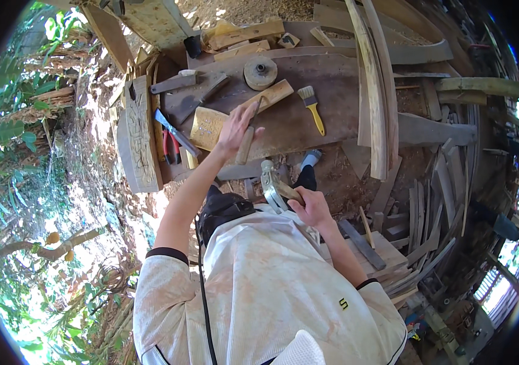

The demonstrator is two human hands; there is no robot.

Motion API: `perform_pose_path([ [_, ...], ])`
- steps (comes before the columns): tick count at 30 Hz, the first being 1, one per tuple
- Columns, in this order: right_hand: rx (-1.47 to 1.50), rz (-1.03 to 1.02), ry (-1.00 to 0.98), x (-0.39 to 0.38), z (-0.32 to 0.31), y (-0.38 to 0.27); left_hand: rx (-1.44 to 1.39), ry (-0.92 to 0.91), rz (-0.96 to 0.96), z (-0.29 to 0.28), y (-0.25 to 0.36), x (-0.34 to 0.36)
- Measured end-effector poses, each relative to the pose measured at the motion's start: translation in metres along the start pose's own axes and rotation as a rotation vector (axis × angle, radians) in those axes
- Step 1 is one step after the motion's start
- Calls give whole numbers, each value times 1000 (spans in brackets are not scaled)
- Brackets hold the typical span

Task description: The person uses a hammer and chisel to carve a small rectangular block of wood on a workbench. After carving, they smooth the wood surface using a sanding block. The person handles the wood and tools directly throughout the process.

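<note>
My left hand (237,129) is over the bench, its thumb and fingers closed around a chisel-like tool (244,148) with a wooden handle and a slim dark metal shank. The shank slants over a pale wooden board (207,125) lying beneath the hand. Close to my waist, my right hand (313,207) grips a hammer (269,185) by its wooden handle, near the shiny metal head. Right of the board lies a paint brush (313,111) with a yellow handle. A round, grey-tan disc-shaped object (260,72) with a dark centre stands just behind the board.
On the bench's left lie red-handled pliers (171,146), a blue-tipped flat tool (177,132) and a wide dark blade (187,109). A carved plank (142,134) borders the left end. Long timbers (376,91) cross the right end; scrap wood (429,213) is piled beyond.
</note>
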State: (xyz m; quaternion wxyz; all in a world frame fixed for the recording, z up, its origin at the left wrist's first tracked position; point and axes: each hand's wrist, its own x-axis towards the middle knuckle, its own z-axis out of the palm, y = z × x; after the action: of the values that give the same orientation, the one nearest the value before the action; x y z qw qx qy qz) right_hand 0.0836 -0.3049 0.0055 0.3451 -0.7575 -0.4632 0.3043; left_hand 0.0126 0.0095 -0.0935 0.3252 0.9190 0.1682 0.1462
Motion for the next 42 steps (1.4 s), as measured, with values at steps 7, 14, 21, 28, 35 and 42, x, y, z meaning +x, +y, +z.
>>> perform_pose_path([
  [7,43,53,54,8,1,-5,23,34,204,9,-21,7],
  [14,65,130,65,11,1,6,24,136,300,28,-29,15],
  [21,101,183,131,14,-3,20,-1,195,245,40,-28,16],
  [28,131,222,162,23,-1,32,35,249,208,52,-26,15],
  [35,172,252,175,31,3,45,-20,305,206,58,-30,22],
  [42,210,285,135,34,0,42,-348,176,-125,60,-20,21],
])
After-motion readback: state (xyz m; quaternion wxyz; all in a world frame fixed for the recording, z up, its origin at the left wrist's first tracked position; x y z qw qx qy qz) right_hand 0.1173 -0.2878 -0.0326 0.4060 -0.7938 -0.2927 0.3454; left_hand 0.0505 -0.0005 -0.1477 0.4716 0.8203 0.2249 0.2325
